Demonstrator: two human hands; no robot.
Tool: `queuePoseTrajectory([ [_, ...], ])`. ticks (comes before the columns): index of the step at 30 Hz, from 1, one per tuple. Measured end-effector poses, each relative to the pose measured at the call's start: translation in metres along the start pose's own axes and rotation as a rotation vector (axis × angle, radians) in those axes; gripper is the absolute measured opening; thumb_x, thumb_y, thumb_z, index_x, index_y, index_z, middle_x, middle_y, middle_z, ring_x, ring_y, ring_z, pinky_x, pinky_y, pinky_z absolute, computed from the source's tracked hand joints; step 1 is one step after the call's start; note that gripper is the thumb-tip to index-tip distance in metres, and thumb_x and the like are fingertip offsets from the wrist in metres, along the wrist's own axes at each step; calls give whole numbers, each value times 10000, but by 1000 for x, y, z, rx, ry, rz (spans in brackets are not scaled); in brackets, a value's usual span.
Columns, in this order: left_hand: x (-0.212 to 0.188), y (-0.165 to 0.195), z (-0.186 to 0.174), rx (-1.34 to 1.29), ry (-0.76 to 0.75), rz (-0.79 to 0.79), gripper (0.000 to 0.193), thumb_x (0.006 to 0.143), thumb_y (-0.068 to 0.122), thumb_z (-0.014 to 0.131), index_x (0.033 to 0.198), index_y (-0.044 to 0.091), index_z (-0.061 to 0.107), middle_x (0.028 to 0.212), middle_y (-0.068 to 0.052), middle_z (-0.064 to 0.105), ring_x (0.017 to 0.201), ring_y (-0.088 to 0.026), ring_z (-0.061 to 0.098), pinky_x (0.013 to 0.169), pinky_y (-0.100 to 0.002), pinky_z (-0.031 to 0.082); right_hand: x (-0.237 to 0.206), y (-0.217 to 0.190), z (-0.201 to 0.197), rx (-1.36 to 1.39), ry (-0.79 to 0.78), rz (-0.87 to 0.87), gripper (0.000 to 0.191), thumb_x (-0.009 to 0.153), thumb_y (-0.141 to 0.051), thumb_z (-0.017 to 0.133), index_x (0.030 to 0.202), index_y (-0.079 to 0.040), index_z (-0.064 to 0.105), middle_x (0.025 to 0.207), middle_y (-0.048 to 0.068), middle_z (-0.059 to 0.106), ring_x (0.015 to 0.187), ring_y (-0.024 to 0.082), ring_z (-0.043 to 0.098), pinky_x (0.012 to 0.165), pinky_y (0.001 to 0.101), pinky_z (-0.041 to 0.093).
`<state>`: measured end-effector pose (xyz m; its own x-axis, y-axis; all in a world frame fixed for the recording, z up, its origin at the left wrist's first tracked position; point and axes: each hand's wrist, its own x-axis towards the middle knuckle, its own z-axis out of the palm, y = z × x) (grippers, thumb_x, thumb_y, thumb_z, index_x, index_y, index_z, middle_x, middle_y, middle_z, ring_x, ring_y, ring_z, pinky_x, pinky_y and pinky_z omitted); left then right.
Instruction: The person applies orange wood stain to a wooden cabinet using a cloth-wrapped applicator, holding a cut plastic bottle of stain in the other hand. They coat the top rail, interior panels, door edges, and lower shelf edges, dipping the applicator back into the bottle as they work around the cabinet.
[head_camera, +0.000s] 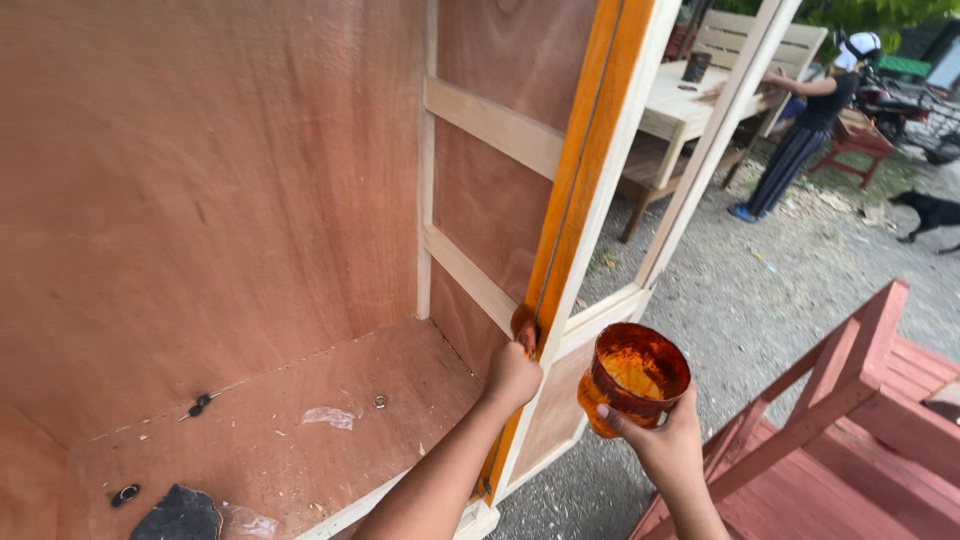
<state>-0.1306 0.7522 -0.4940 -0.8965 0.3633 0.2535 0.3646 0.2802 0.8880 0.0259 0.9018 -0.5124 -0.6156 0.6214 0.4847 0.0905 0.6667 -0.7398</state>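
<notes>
My left hand (512, 376) is closed on a small stain-soaked pad (523, 325) and presses it against the front edge (580, 180) of an open plywood cabinet. That edge is coated orange from the pad upward. My right hand (668, 445) holds a cut-off plastic cup (634, 376) smeared with orange-brown stain, just right of the cabinet frame. The cabinet's inside (200, 200) is bare reddish plywood with pale wooden rails (495, 125).
On the cabinet floor (300, 420) lie sawdust, a plastic scrap, a small ring and dark bits. A red wooden bench (850, 400) stands at lower right on gravel. Farther back, another person (810, 130) works at a pale wooden table (680, 105), and a dark dog (930, 212) walks by.
</notes>
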Motion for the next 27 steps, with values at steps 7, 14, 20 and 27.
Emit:
queuePoseTrajectory([
  [7, 20, 86, -39, 62, 48, 122, 249, 761, 29, 603, 951, -96, 703, 921, -347, 685, 925, -465, 708, 814, -468, 577, 37, -57, -25, -33, -45, -23, 1005, 583, -346, 957, 1372, -19, 427, 1264, 195, 649, 1220, 338, 625, 1012, 450, 522],
  [14, 33, 155, -77, 137, 114, 329, 234, 778, 23, 572, 947, -91, 686, 883, -324, 698, 867, -469, 709, 776, -491, 582, 50, -91, -44, 13, 11, -115, 978, 602, -349, 933, 1383, -23, 444, 1278, 198, 663, 1225, 334, 647, 1015, 453, 524],
  [20, 58, 200, -108, 146, 209, 528, 240, 790, 26, 563, 971, -100, 656, 874, -322, 696, 864, -473, 709, 770, -503, 584, 77, -106, -51, -37, 63, -128, 998, 590, -332, 951, 1389, -22, 440, 1269, 199, 658, 1210, 335, 633, 1000, 459, 508],
  [27, 80, 239, -146, 267, 186, 654, 217, 776, 8, 560, 956, -92, 628, 858, -317, 700, 831, -458, 715, 742, -494, 589, 118, -140, -48, 19, 149, -198, 943, 608, -352, 932, 1371, -24, 485, 1249, 200, 685, 1178, 319, 685, 1011, 448, 543],
])
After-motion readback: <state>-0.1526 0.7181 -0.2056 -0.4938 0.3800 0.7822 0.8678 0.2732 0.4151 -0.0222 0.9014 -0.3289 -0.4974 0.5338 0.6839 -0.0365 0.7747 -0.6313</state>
